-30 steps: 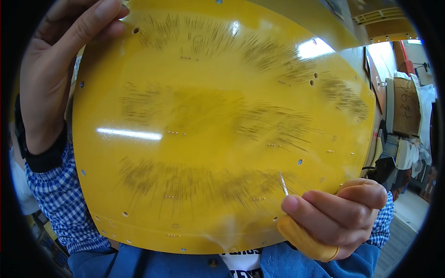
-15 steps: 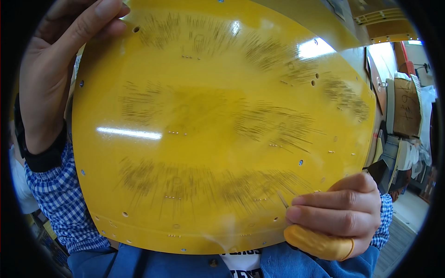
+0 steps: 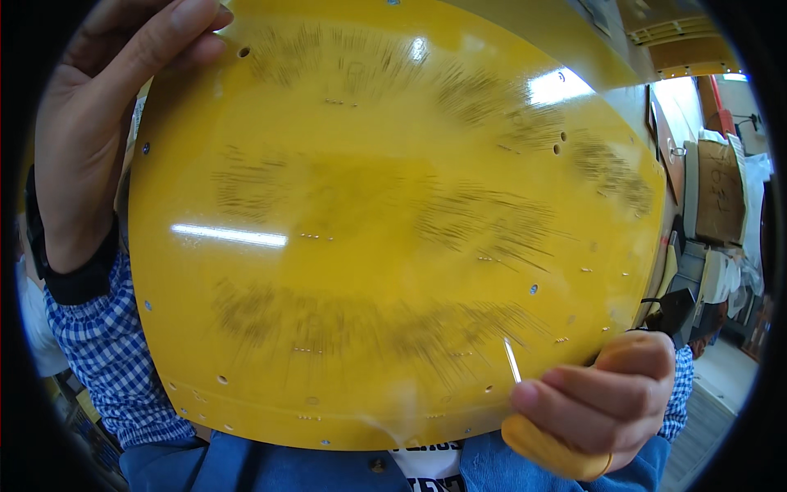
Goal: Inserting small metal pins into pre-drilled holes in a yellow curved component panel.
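Note:
A large yellow panel (image 3: 352, 271) with rounded sides fills most of the head view, with patches of fine dark lines like thin wires or pins and short rows of small metal tips. At its upper left corner my left hand (image 3: 131, 90) is closed, thumb and fingertips together; whatever they may pinch is hidden. At the lower right my right hand (image 3: 602, 402) is closed over the panel, a yellow finger cot (image 3: 553, 447) on one digit. A thin shiny metal pin (image 3: 512, 361) sticks up from its fingertips, over the edge of a dark-lined patch.
Small screws and holes dot the panel's rim. Beyond its right side stand a dark box-like object (image 3: 676, 312), a cardboard box (image 3: 721, 189) and a white plastic bag (image 3: 756, 193). Another yellow part (image 3: 684, 53) lies at the upper right.
My right hand has dropped slightly and turned, so more of the metal pin shows above its fingertips. The panel has shifted very slightly right; my left hand looks the same.

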The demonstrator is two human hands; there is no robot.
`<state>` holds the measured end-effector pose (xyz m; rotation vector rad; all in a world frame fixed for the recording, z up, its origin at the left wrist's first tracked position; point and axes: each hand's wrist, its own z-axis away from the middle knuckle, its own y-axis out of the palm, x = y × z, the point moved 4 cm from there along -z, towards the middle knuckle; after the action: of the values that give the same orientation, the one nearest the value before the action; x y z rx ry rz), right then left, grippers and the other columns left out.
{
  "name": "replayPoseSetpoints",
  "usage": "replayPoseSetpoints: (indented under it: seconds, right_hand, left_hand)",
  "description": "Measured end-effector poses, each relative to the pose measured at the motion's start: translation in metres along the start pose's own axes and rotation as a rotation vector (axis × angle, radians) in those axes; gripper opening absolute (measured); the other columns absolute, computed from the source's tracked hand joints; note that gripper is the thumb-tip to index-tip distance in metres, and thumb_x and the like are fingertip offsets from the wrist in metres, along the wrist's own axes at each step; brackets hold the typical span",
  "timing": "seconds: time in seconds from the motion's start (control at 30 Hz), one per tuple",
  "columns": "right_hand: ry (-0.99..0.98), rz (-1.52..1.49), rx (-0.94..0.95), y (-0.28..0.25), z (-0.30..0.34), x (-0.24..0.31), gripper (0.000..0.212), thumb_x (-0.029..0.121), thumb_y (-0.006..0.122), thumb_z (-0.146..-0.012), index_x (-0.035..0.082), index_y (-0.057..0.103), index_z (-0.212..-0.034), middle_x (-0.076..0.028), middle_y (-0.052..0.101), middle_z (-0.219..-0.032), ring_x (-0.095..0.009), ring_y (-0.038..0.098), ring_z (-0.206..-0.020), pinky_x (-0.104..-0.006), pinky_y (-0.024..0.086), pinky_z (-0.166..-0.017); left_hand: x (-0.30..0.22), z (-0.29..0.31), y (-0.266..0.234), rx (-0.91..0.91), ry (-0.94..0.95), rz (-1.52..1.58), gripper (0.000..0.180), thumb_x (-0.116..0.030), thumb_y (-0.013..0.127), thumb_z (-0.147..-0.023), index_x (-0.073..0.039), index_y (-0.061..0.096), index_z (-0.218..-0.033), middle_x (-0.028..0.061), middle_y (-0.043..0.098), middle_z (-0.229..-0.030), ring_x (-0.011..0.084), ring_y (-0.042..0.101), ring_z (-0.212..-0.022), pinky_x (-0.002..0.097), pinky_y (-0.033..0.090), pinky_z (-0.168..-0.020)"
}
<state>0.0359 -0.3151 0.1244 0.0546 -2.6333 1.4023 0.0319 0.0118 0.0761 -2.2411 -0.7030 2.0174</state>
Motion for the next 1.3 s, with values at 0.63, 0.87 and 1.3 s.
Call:
replayPoseSetpoints:
  seconds: [0.63,0.87,1.3]
  right_hand:
    - [0.06,0.043,0.222,-0.008,0.001,0.003,0.009,0.018,0.065,-0.074,0.02,0.066,-0.082,0.01,0.067,-0.091,-0.004,0.054,-0.071,-0.0218,0.032,-0.061]
    - [0.015,0.136,0.281,-0.005,-0.005,-0.004,0.009,0.017,0.065,-0.074,0.019,0.066,-0.082,0.009,0.067,-0.091,-0.004,0.056,-0.072,-0.0217,0.032,-0.058]
    - [-0.042,0.029,0.303,-0.005,-0.006,-0.007,0.01,0.01,0.06,-0.076,0.017,0.065,-0.081,0.005,0.066,-0.089,-0.005,0.061,-0.075,-0.0194,0.037,-0.06]
  left_hand:
    - [-0.001,-0.003,0.003,0.014,0.003,0.02,0.023,-0.013,0.058,-0.09,-0.004,0.062,-0.11,0.0059,0.066,-0.096,0.0077,0.063,-0.087,0.0202,0.051,-0.079]
    - [0.001,-0.003,0.005,-0.036,0.001,0.05,0.023,-0.013,0.059,-0.09,-0.004,0.062,-0.11,0.0061,0.066,-0.096,0.008,0.063,-0.087,0.0206,0.052,-0.079]
    - [0.002,-0.002,0.0,-0.028,-0.003,-0.019,0.023,-0.014,0.058,-0.09,-0.004,0.061,-0.111,0.006,0.065,-0.099,0.0077,0.062,-0.088,0.0207,0.051,-0.081]
